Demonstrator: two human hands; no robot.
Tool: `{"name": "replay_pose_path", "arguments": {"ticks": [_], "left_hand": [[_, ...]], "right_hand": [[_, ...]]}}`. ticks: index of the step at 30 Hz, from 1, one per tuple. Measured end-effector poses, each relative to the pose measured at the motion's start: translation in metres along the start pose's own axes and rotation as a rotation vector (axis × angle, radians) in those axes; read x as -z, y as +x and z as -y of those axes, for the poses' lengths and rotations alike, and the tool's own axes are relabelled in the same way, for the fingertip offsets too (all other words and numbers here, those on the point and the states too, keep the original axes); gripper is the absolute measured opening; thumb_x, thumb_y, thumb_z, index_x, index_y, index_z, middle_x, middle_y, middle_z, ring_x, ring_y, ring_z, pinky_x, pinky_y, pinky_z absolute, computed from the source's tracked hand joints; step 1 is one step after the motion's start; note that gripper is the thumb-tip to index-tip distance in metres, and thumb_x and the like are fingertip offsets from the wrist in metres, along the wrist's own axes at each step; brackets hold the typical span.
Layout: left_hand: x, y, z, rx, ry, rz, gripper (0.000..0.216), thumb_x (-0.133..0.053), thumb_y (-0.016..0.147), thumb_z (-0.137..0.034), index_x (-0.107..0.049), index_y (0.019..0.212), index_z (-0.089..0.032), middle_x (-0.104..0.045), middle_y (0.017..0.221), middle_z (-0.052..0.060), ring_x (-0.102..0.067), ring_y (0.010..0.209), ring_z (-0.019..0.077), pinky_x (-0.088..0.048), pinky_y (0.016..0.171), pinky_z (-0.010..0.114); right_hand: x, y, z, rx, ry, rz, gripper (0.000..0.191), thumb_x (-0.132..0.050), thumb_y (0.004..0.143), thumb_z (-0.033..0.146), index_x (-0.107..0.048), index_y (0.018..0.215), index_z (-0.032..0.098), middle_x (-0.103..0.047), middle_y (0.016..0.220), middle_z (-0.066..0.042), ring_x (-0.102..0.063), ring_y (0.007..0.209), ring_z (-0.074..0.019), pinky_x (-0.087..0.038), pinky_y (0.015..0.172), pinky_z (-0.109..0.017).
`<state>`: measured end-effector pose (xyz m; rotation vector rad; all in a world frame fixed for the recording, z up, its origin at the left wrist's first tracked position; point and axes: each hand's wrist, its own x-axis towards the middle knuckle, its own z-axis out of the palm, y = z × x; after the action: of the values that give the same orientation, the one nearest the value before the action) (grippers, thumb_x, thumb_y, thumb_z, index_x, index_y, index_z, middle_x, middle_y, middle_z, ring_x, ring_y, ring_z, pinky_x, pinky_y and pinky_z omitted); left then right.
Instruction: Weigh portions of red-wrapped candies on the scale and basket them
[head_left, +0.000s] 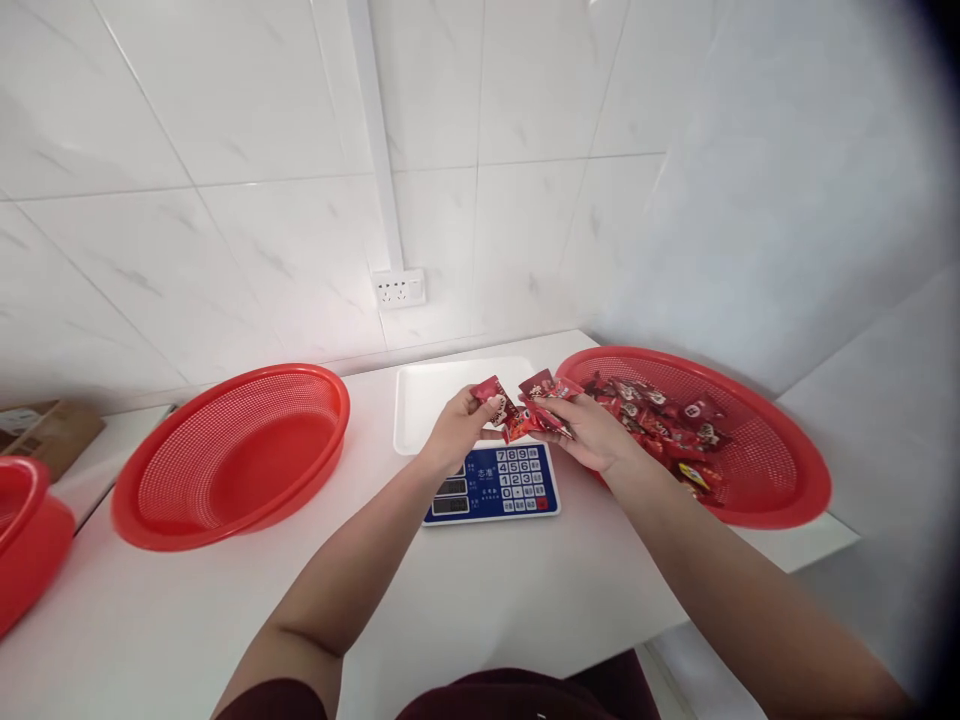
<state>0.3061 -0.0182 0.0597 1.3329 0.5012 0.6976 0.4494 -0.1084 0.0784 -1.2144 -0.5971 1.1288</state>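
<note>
Both my hands hover over a white weighing scale [450,392] with a blue keypad [517,478]. My left hand [459,425] pinches a small red candy packet [489,394]. My right hand [592,430] is closed round several red candy packets [546,400], its fingertips close to the left hand's packet. A red mesh basket [780,495] on the right holds a heap of the same red packets [664,420], just behind my right hand. An empty red mesh basket [232,455] sits to the left of the scale.
All stands on a white counter [480,610] against a white tiled wall with a socket [399,288]. Part of another red basin [26,535] shows at the far left, with a cardboard box [46,430] behind it. The counter's edge runs along the right.
</note>
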Motion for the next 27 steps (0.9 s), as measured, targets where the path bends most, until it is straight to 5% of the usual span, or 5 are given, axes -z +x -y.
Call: {"name": "replay_pose_path", "arguments": {"ticks": [5,9,11,17,27], "left_hand": [[0.035,0.016,0.002,-0.023,0.323,-0.172,0.035,-0.059,0.079,-0.034,-0.048,0.108,-0.017,-0.063,0.087,0.008,-0.060,0.080,0.0178,-0.051,0.069,0.034],[0.041,0.001,0.003,-0.147,0.537,-0.251,0.043,-0.061,0.078,-0.034,-0.049,0.117,-0.018,-0.055,0.119,0.013,-0.046,0.116,0.0252,-0.037,0.096,0.042],[0.028,-0.024,0.005,-0.175,0.417,-0.160,0.048,-0.056,0.081,-0.040,-0.044,0.124,-0.021,-0.048,0.128,0.013,-0.041,0.122,0.0255,-0.037,0.097,0.041],[-0.022,-0.103,0.032,0.361,-0.324,0.198,0.073,-0.062,0.074,-0.049,-0.028,0.135,-0.030,-0.041,0.132,0.015,-0.056,0.102,0.0265,-0.054,0.072,0.041],[-0.010,-0.129,0.068,0.547,-0.484,-0.050,0.051,-0.073,0.068,-0.031,-0.055,0.115,-0.026,-0.060,0.098,0.003,-0.061,0.068,0.0102,-0.054,0.057,0.023]], "right_hand": [[0.006,-0.004,-0.011,0.037,0.041,-0.119,0.008,-0.064,0.070,0.016,-0.059,0.074,0.021,-0.068,0.080,0.002,-0.065,0.082,-0.0141,-0.058,0.067,-0.026],[0.014,-0.019,-0.026,0.073,-0.072,-0.139,0.006,-0.061,0.074,0.027,-0.056,0.074,0.023,-0.068,0.085,-0.001,-0.063,0.092,-0.0193,-0.058,0.072,-0.032],[0.013,-0.031,-0.037,0.076,-0.103,-0.149,0.009,-0.059,0.074,0.032,-0.056,0.078,0.024,-0.068,0.089,-0.003,-0.063,0.094,-0.0217,-0.058,0.071,-0.033],[-0.005,-0.074,-0.074,0.064,-0.265,-0.019,0.025,-0.061,0.073,0.036,-0.056,0.096,0.026,-0.066,0.091,-0.003,-0.064,0.084,-0.0213,-0.054,0.071,-0.035],[-0.009,-0.089,-0.117,0.301,-0.816,0.198,0.029,-0.045,0.086,0.035,-0.057,0.113,0.029,-0.053,0.113,-0.008,-0.053,0.107,-0.0220,-0.044,0.092,-0.041]]}}
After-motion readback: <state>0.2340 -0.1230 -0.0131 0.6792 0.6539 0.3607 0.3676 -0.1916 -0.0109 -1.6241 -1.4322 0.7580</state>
